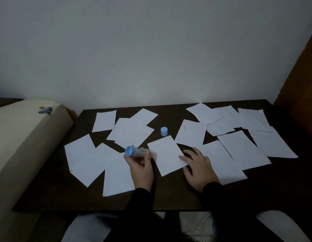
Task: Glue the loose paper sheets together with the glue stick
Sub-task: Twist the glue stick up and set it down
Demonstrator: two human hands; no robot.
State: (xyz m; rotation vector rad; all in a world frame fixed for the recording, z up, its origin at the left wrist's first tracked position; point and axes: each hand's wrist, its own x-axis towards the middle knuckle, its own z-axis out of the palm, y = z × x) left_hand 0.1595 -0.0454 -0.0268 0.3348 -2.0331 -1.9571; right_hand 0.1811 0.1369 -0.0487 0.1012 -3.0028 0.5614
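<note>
Left hand (141, 165) has its grip curled round the uncapped glue stick (139, 151), tip at the centre sheet (166, 155). Right hand (198, 165) lies flat, fingers straight, pinning that sheet's right edge. We risk the sheet skidding or creasing on the desk (169, 198) if the pin slips; cap (164, 131) sits apart, so the glue could dry.

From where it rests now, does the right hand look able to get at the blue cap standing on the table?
Probably yes. The right hand lies flat and holds nothing, and the blue cap stands uncovered on bare table beyond it. Only flat paper sheets lie between them.
</note>
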